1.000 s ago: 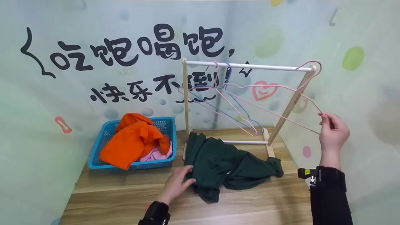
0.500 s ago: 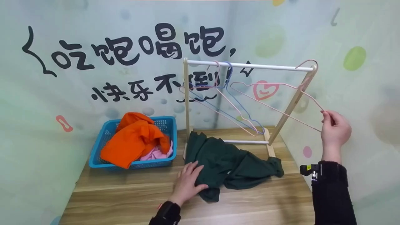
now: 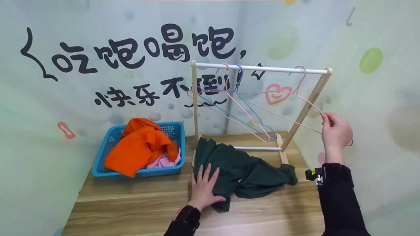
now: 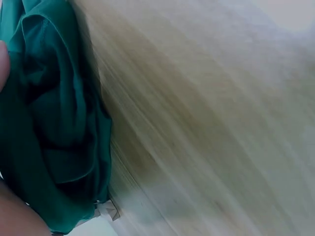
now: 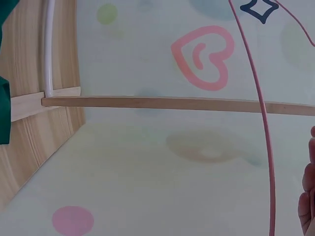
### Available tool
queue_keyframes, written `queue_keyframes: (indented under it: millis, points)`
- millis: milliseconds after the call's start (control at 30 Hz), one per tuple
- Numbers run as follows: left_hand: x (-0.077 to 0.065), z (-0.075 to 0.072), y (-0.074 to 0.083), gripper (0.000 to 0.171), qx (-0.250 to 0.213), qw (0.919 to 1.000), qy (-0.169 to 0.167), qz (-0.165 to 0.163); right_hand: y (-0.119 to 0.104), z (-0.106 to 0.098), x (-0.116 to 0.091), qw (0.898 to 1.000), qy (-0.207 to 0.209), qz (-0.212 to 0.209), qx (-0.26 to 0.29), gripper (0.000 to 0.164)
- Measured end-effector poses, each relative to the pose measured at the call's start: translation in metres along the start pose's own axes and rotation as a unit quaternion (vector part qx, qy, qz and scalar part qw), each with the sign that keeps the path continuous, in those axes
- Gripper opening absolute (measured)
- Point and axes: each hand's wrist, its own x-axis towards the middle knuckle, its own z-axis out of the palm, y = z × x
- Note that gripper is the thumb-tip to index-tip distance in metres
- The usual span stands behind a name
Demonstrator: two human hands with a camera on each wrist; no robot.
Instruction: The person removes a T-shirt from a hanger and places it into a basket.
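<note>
In the head view my right hand [image 3: 337, 133] pinches the right shoulder of a pink wire hanger [image 3: 309, 102]. The hanger's hook overlaps the rack's white top rod near its right end. The hanger's long pink wire [image 5: 266, 132] also crosses the right wrist view, with fingertips [image 5: 307, 182] at that view's right edge. My left hand [image 3: 203, 191] rests with spread fingers on the left part of a crumpled dark green garment [image 3: 265, 180] lying on the table. Folds of that green garment [image 4: 64, 123] fill the left side of the left wrist view.
A rack with a white top rod [image 3: 272, 68] and wooden posts stands behind the garment. One pink hanger [image 3: 227, 80] and one blue hanger [image 3: 242, 78] hang toward its left. A blue basket [image 3: 98, 167] at left holds an orange garment [image 3: 134, 149] and a pink cloth [image 3: 164, 161].
My right hand has carried the pink hanger leftward, its hook moving from the rack's corner to over the rod. My left hand has slid right onto the green garment, fingers spreading.
</note>
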Motion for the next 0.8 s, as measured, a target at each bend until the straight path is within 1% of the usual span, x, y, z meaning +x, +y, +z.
queue_keyframes:
  millis: [67, 200, 333, 533, 667, 800]
  points:
    - [0.003, 0.002, -0.001, 0.114, 0.0, 0.9999, -0.005, -0.009, 0.001, 0.004, -0.003, 1.0, -0.008, 0.001, -0.001, 0.03]
    - [0.007, 0.007, -0.003, 0.116, -0.007, 0.9991, -0.027, -0.031, 0.005, 0.012, -0.011, 1.0, -0.01, 0.0, 0.008, 0.031]
    - [0.008, 0.013, -0.005, 0.116, -0.007, 0.9984, -0.032, -0.047, 0.007, 0.022, -0.017, 1.0, -0.003, -0.013, 0.017, 0.03]
    - [0.007, 0.022, -0.008, 0.108, 0.032, 0.9976, -0.026, -0.056, 0.014, 0.03, -0.027, 0.998, 0.016, -0.047, 0.034, 0.027]
    - [0.008, 0.024, -0.005, 0.101, 0.068, 0.9962, -0.011, -0.052, 0.019, 0.031, -0.035, 0.997, 0.025, -0.069, 0.027, 0.034]
    - [0.011, 0.025, -0.002, 0.088, 0.106, 0.9929, 0.008, -0.054, 0.023, 0.032, -0.047, 0.994, 0.046, -0.096, 0.025, 0.043]
